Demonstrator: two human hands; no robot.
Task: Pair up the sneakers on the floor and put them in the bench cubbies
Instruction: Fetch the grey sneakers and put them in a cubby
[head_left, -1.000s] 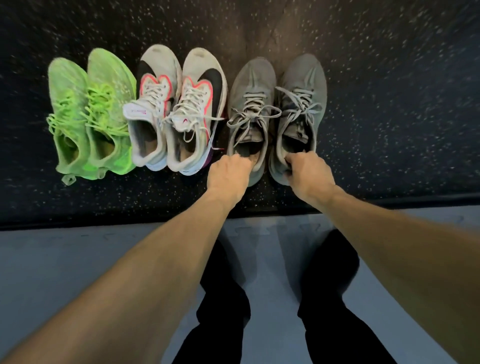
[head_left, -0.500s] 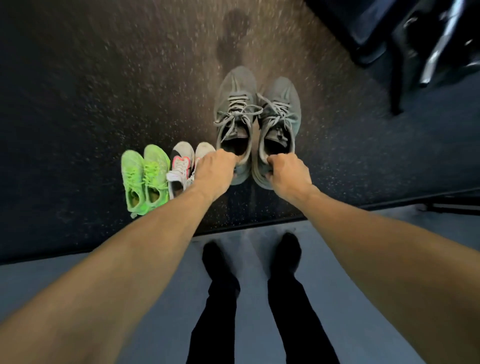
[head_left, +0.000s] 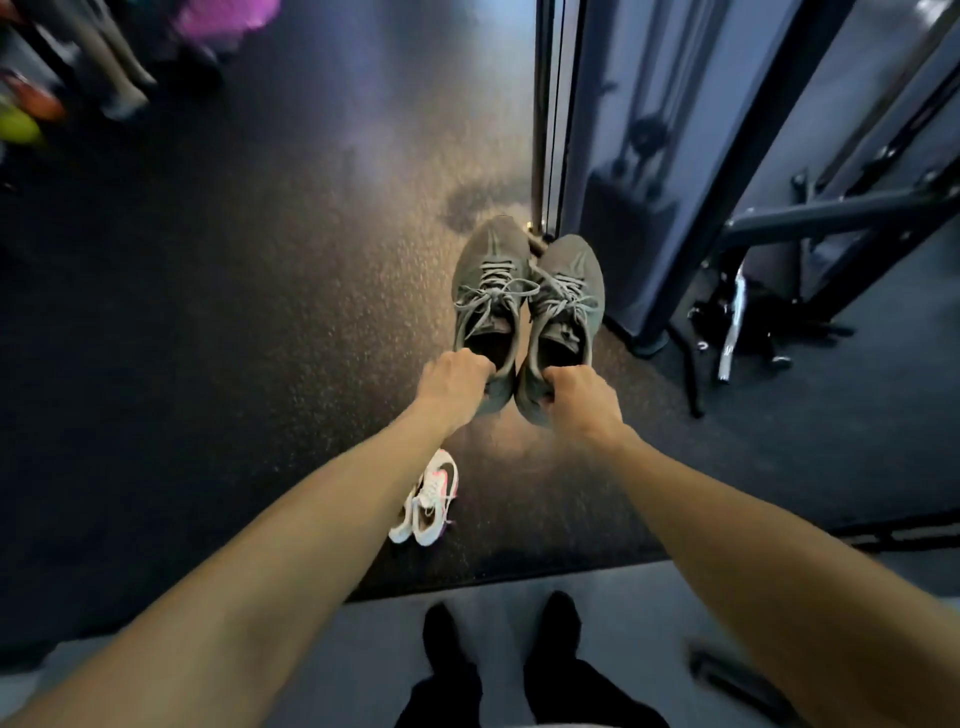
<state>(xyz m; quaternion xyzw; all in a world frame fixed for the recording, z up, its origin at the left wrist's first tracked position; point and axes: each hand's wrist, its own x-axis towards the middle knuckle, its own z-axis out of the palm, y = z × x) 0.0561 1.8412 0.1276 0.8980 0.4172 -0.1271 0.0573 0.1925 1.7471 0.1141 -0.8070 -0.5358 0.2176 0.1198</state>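
I hold a pair of grey sneakers in the air, side by side, toes pointing away from me. My left hand (head_left: 454, 387) grips the heel of the left grey sneaker (head_left: 488, 291). My right hand (head_left: 579, 400) grips the heel of the right grey sneaker (head_left: 563, 306). Far below, on the dark speckled floor, the white, black and pink sneakers (head_left: 428, 501) stand together, partly behind my left forearm. The green pair is hidden from view. No bench cubbies show in this frame.
A dark metal gym rack (head_left: 769, 218) with a chrome bar (head_left: 730, 332) stands to the right. A vertical post (head_left: 550, 114) rises just beyond the grey sneakers. Coloured objects (head_left: 31, 109) lie at the far left. My dark feet (head_left: 498, 654) stand on a grey floor strip.
I have stood up and lifted the grey pair well off the floor. The view swung up and right: the green pair is out of sight and the gym rack has come into view.
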